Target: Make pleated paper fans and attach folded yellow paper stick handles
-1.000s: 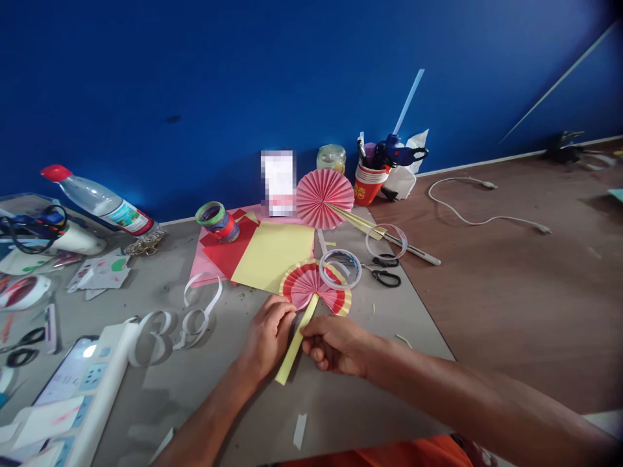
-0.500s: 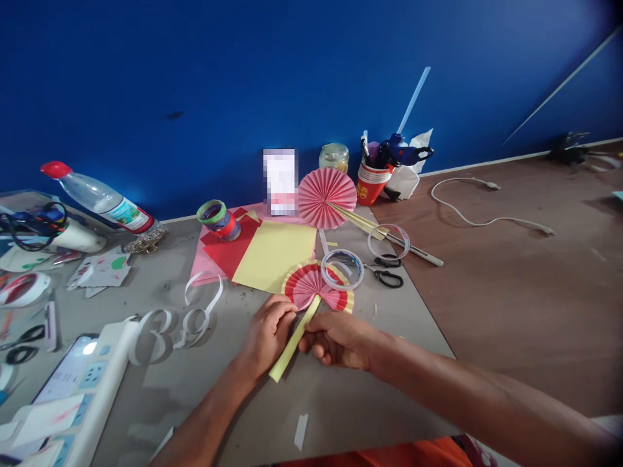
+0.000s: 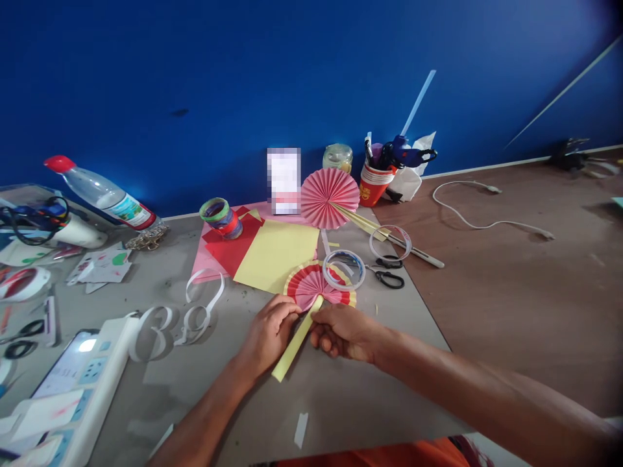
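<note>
A pleated paper fan (image 3: 311, 279) in pink, red and yellow lies opened out on the grey mat. From its folded base a yellow paper strip (image 3: 291, 360) slants down toward me like a handle. My left hand (image 3: 272, 329) is curled at the fan's lower left edge, its fingertips on the folds and the strip's upper left side. My right hand (image 3: 346, 332) pinches the strip close to the base between thumb and index finger, with the other fingers curled under. A roll of double-sided tape (image 3: 363, 272) rests over the fan's right side.
Behind lie yellow paper (image 3: 275, 256), red paper (image 3: 221, 250) and a finished pink fan (image 3: 328, 198). Scissors (image 3: 389, 279) and a second tape ring (image 3: 372, 240) are right of the fan. A power strip (image 3: 104, 383), curled white strips (image 3: 150, 334) and a bottle (image 3: 114, 198) stand left.
My right hand has slid slightly up the yellow strip toward the fan's base. My left hand stays at the fan's edge. The whole view has shifted a little.
</note>
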A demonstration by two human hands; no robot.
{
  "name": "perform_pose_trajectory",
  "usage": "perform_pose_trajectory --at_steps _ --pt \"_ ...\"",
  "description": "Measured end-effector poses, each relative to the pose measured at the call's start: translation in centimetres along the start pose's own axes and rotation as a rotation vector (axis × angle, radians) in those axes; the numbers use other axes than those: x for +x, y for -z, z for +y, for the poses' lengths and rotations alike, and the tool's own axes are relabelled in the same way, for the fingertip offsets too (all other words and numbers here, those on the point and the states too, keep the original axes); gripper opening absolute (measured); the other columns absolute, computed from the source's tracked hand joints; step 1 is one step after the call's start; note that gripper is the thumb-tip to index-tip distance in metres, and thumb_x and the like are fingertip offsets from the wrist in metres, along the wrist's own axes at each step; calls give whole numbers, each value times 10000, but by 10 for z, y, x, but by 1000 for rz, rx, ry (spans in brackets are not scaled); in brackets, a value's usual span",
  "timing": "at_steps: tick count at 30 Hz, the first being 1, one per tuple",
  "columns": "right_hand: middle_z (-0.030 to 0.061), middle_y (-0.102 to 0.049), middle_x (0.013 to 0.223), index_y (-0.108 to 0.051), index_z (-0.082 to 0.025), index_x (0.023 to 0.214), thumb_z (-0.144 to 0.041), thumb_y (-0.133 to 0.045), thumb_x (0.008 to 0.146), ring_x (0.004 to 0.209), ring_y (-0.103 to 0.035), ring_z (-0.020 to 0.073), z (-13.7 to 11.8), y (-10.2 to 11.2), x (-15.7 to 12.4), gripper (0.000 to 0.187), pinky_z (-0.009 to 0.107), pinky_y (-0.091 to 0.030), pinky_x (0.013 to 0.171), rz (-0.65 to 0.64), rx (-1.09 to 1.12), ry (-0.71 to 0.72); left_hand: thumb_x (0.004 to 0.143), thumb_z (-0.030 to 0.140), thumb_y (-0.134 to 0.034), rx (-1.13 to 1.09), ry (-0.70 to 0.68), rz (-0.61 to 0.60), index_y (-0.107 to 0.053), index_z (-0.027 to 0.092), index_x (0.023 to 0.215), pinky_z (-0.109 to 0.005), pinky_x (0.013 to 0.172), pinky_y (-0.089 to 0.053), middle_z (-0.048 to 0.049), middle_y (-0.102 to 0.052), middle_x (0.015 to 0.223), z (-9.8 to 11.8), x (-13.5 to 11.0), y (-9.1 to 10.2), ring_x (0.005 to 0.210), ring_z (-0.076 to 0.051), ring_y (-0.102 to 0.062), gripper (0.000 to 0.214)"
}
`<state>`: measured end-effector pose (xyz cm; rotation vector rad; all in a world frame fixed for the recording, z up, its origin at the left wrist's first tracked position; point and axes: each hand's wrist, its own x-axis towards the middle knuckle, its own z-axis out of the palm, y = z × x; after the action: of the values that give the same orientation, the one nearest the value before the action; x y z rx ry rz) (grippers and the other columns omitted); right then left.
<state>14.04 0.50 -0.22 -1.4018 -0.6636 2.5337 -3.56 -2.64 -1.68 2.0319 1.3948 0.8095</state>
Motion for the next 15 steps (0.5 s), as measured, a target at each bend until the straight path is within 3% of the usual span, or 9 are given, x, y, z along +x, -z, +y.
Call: perform_pose_trajectory --at_steps 15 --pt "12 -587 453 -534 -117 652 -125 -352 919 292 -464 60 -8 0 2 323 136 -334 282 32 -31 -90 886 113 -456 -43 -9 -40 -649 188 920 -255 767 -501 -54 -645 932 3 1 3 863 -147 -621 209"
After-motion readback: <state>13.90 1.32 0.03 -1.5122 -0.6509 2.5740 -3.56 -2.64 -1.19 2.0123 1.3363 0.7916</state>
